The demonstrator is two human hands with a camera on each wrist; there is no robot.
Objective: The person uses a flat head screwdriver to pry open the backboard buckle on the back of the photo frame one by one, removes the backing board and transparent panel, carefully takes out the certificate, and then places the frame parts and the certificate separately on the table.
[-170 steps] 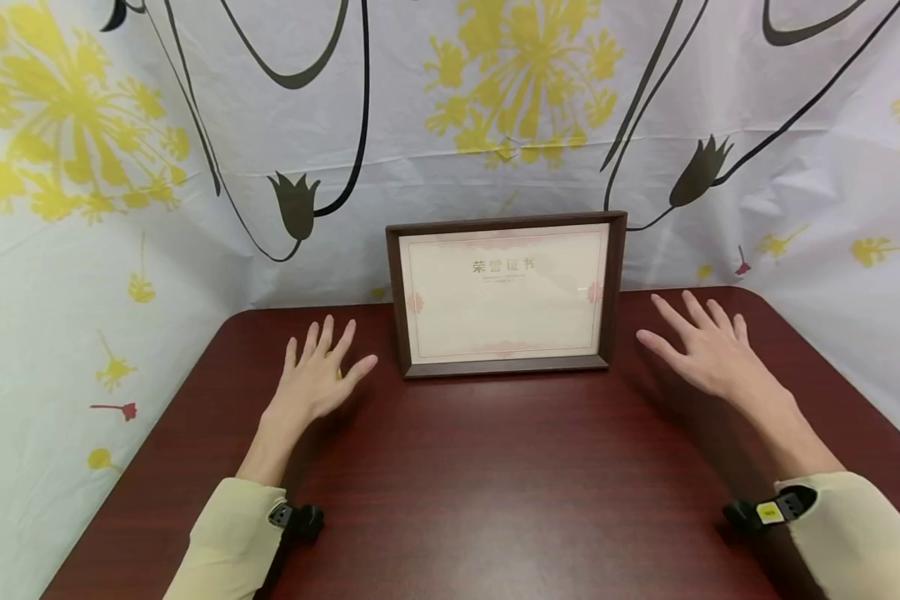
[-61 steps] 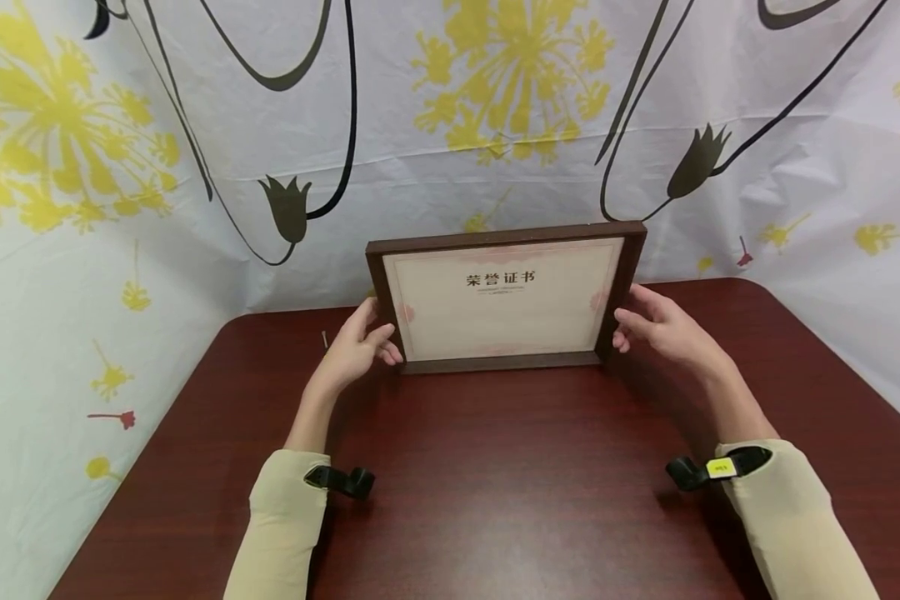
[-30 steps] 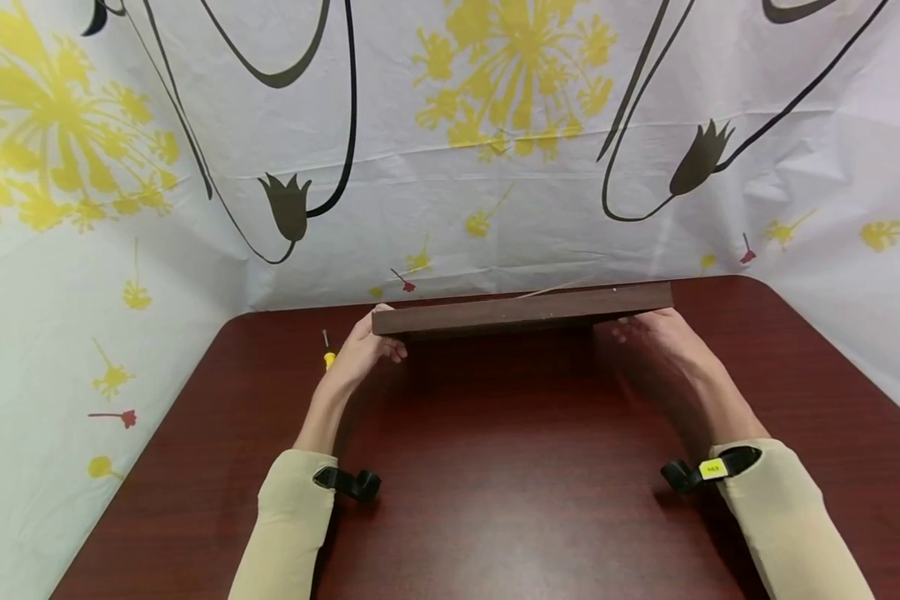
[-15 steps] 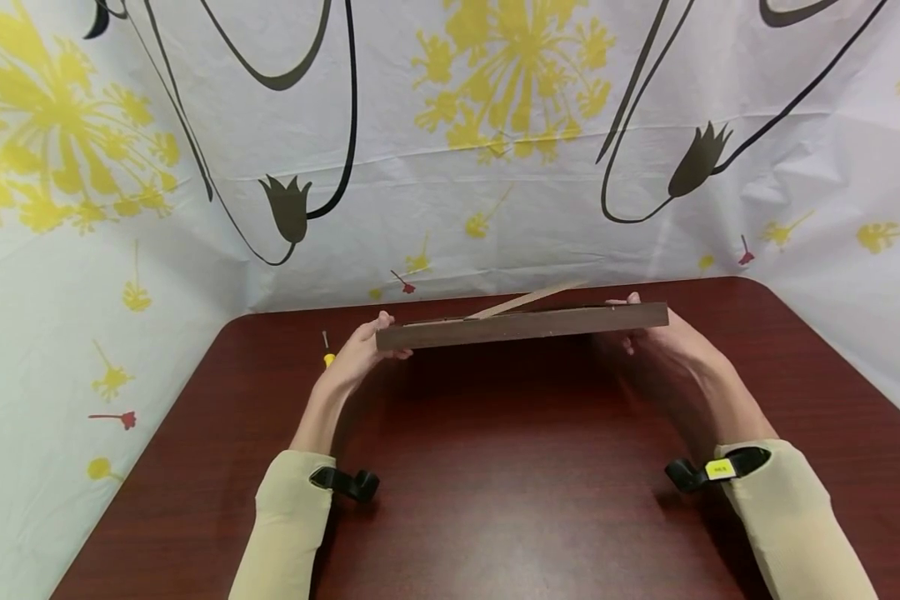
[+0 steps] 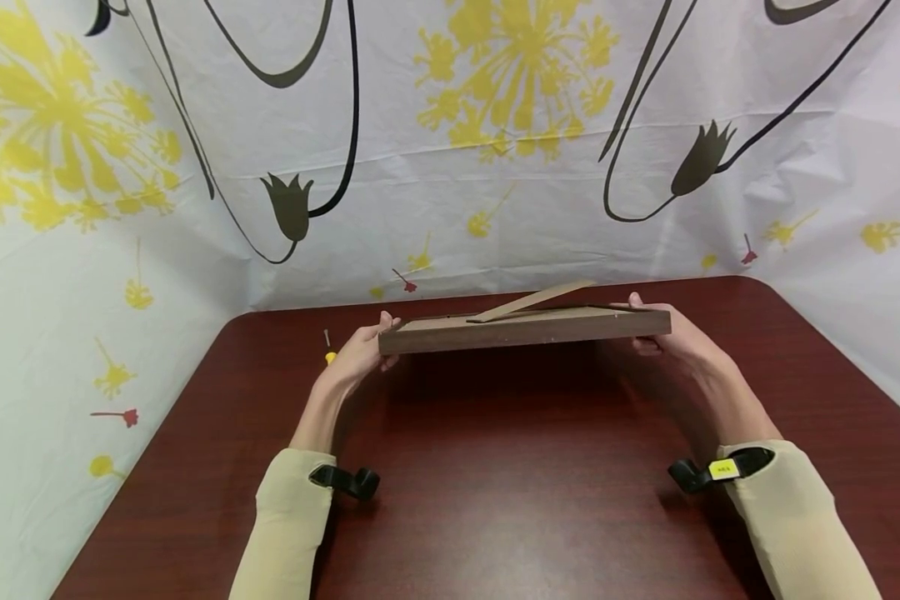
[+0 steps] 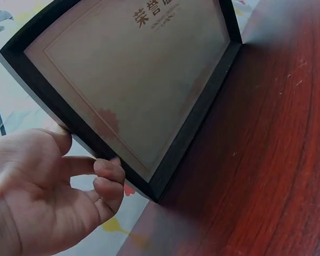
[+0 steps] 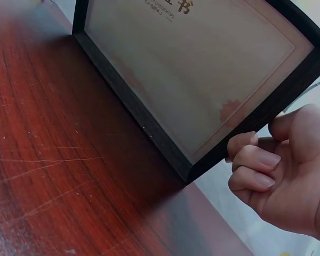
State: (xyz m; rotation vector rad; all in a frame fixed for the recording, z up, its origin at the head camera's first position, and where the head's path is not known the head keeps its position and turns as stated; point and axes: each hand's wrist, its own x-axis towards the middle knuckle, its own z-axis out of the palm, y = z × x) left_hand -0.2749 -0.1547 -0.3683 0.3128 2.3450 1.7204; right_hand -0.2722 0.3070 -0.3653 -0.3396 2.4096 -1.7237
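Note:
A dark brown picture frame (image 5: 525, 335) with a certificate behind its front is tipped toward me between both hands. In the head view its top edge faces me, and a strip of its back shows with the stand leg (image 5: 532, 302) sticking up. The certificate (image 6: 133, 80) faces the wrist cameras, downward and toward me. My left hand (image 5: 354, 357) grips the left side, thumb uppermost and fingers curled at the edge. On the right side, my right hand (image 5: 682, 340) pinches the frame (image 7: 149, 130) in the same way. Whether the lower edge touches the table, I cannot tell.
A screwdriver (image 5: 330, 357) with a yellow handle lies on the dark red table (image 5: 495, 500), just left of the left hand and partly hidden by it. A patterned white cloth (image 5: 457, 208) hangs behind and at both sides.
Both hands came in from spread beside the upright frame and took its sides. The frame's top tipped toward me until its certificate left the head view and its back and stand leg showed.

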